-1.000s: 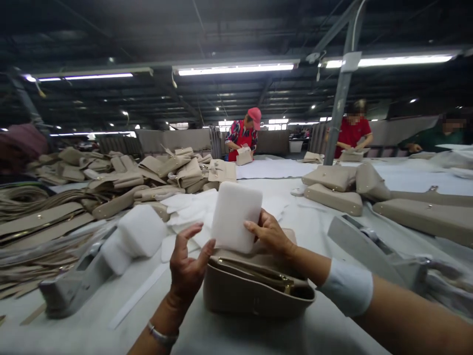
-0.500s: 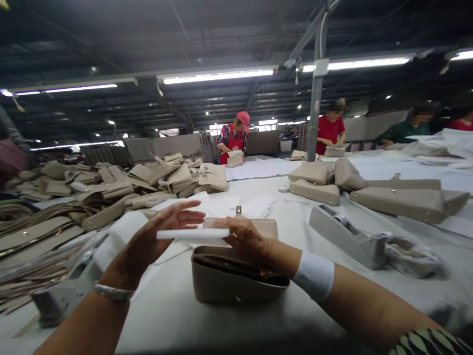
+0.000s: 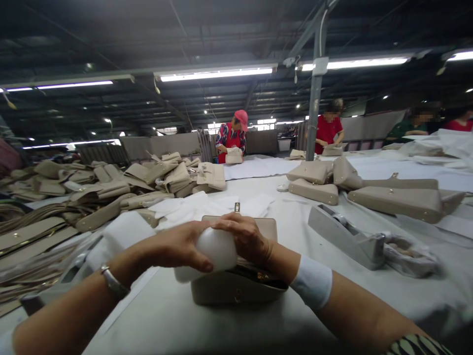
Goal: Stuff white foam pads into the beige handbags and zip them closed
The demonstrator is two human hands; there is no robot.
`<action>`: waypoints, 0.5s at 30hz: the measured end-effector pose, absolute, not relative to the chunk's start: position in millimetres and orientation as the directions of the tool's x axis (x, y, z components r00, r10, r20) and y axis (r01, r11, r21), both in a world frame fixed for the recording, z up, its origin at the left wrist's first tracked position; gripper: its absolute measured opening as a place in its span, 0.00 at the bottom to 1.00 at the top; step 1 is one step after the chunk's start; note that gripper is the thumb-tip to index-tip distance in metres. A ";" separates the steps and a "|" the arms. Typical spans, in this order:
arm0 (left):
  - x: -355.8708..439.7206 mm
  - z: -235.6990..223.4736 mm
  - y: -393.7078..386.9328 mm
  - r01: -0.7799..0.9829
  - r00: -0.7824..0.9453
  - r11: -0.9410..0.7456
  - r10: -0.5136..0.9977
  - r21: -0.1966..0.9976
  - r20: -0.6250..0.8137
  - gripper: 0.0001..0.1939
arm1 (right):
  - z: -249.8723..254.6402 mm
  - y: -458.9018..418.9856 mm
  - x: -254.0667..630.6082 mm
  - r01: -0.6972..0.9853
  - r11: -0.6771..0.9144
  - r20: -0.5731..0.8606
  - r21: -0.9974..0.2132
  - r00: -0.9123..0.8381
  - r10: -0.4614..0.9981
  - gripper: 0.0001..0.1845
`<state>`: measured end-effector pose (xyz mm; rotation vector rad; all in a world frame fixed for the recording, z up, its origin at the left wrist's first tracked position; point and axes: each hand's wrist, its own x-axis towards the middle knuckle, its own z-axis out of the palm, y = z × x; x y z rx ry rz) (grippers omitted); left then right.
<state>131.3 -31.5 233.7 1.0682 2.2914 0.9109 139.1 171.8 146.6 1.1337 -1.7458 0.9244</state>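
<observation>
A beige handbag (image 3: 236, 291) stands open-topped on the white table (image 3: 207, 325) right before me. Both hands bend a white foam pad (image 3: 218, 249) into a curve just above the bag's opening. My left hand (image 3: 181, 246) wraps the pad's left side, thumb underneath. From the right, my right hand (image 3: 246, 236) presses its fingers down over the top of the pad. A bracelet sits on my left wrist and a white band on my right forearm.
A grey tape dispenser (image 3: 345, 239) lies to the right, another (image 3: 55, 286) at the left with white foam pads (image 3: 121, 231) on it. Heaps of beige bag parts (image 3: 111, 187) fill the left; finished bags (image 3: 314, 172) sit right. Several people (image 3: 232, 140) work at the far end.
The flat white pad, held upright a second ago and then level, is now folded into a curve and lowered to the bag's mouth. Both hands have closed over it.
</observation>
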 end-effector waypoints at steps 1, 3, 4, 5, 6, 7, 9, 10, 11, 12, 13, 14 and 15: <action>130.9 231.6 -23.3 0.478 -0.632 0.491 0.768 0.728 -0.103 0.26 | 149.6 173.6 140.6 -0.936 0.296 0.923 -0.192 -0.275 -0.271 0.16; 128.4 224.1 -7.0 0.440 -0.682 0.469 0.729 0.766 -0.054 0.19 | 159.1 184.3 144.1 -0.901 0.206 0.890 -0.381 -0.418 -0.183 0.17; 126.9 218.4 0.7 0.410 -0.677 0.429 0.735 0.805 -0.046 0.19 | 164.9 194.3 145.5 -0.862 0.135 0.843 -0.489 -0.506 -0.180 0.19; 125.4 211.5 7.9 0.360 -0.647 0.379 0.760 0.852 -0.064 0.20 | 170.6 207.7 146.1 -0.804 0.060 0.777 -0.592 -0.589 -0.222 0.21; 124.3 203.8 14.4 0.291 -0.597 0.329 0.796 0.898 -0.098 0.21 | 175.6 224.2 145.2 -0.727 0.002 0.692 -0.686 -0.654 -0.306 0.23; 123.3 195.8 19.8 0.213 -0.535 0.296 0.833 0.931 -0.142 0.23 | 179.2 243.2 142.2 -0.643 -0.018 0.592 -0.766 -0.694 -0.410 0.24; 121.4 181.2 26.7 0.084 -0.431 0.285 0.874 0.955 -0.223 0.24 | 180.7 285.4 126.9 -0.512 0.159 0.367 -0.844 -0.767 -0.526 0.21; 119.8 175.3 28.1 0.039 -0.409 0.290 0.878 0.956 -0.250 0.26 | 178.6 306.8 113.8 -0.447 0.355 0.246 -0.821 -0.838 -0.487 0.19; 117.6 170.3 28.2 0.001 -0.406 0.292 0.874 0.957 -0.266 0.27 | 175.0 327.3 96.8 -0.356 0.564 0.151 -0.746 -0.914 -0.377 0.18; 114.5 165.9 27.3 -0.028 -0.413 0.300 0.865 0.954 -0.284 0.29 | 170.5 346.5 76.5 -0.236 0.737 0.100 -0.634 -0.969 -0.225 0.18; 110.4 161.9 25.5 -0.048 -0.428 0.314 0.851 0.948 -0.304 0.31 | 165.5 364.1 53.4 -0.109 0.850 0.087 -0.516 -0.993 -0.074 0.18; 105.5 157.9 23.2 -0.056 -0.448 0.329 0.836 0.943 -0.318 0.33 | 160.6 380.1 28.5 0.002 0.908 0.092 -0.418 -0.995 0.044 0.18; 99.8 153.7 20.6 -0.055 -0.471 0.343 0.819 0.938 -0.327 0.34 | 156.0 394.5 2.9 0.079 0.934 0.096 -0.350 -0.988 0.119 0.19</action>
